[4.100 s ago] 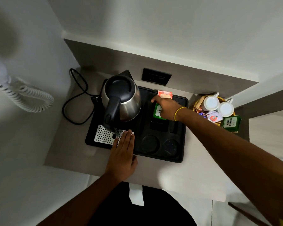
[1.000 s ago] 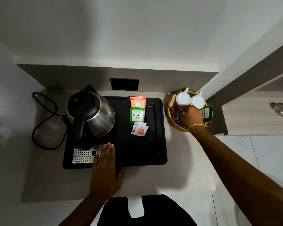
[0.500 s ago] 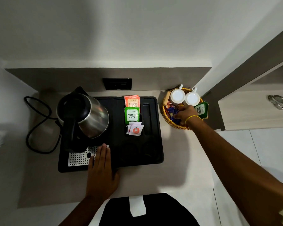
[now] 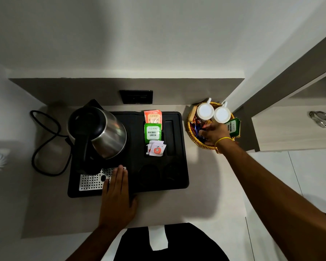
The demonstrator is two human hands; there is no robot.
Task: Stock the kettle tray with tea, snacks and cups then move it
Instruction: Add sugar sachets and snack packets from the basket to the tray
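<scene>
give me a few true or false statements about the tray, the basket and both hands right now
1. Both white cups stand in the wicker basket. True.
2. The right hand is setting a cup on the black tray. False: it reaches into the basket among the snacks.
3. The left hand lies flat on the tray's front edge. True.
4. The kettle stands on the tray's right side. False: it is on the left.
5. A green tea packet sits in the tray. True.

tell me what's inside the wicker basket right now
The wicker basket holds two white cups, wrapped snacks and a green tea packet. The right hand covers the rest.
</scene>
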